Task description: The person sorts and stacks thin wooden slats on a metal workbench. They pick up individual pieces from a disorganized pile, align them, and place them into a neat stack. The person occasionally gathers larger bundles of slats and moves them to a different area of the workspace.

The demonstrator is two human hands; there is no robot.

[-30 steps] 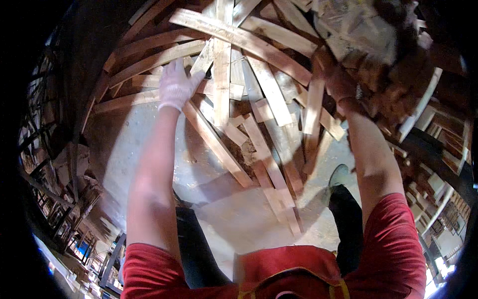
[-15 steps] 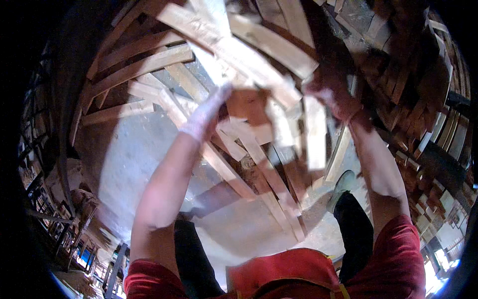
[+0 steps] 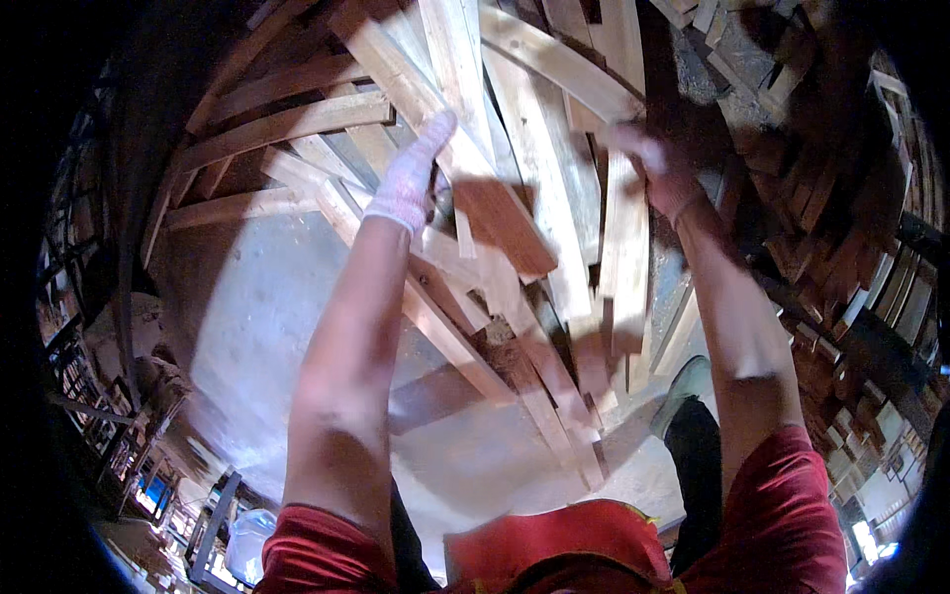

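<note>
My left hand [image 3: 411, 180], in a white knit glove, is raised over a heap of pale wooden planks [image 3: 297, 124] and grips a short reddish-brown board [image 3: 510, 233] by its upper end. The board slants down to the right, above the heap. My right hand [image 3: 658, 170], in a dirty reddish glove and blurred by motion, is closed on the top of a pale upright plank [image 3: 623, 267] that hangs down in front of the heap. Both forearms reach up from the lower edge.
Loose planks lie crossed over a grey concrete floor [image 3: 247, 327]. Dark stacks of cut wood [image 3: 841, 228] fill the right side. My green shoe [image 3: 690, 384] stands by the planks' near ends. Racks and clutter [image 3: 89, 396] line the left.
My left hand has swung from the far left of the heap toward the middle and taken up the short board. My right hand has lifted the pale plank, and the view has tilted closer.
</note>
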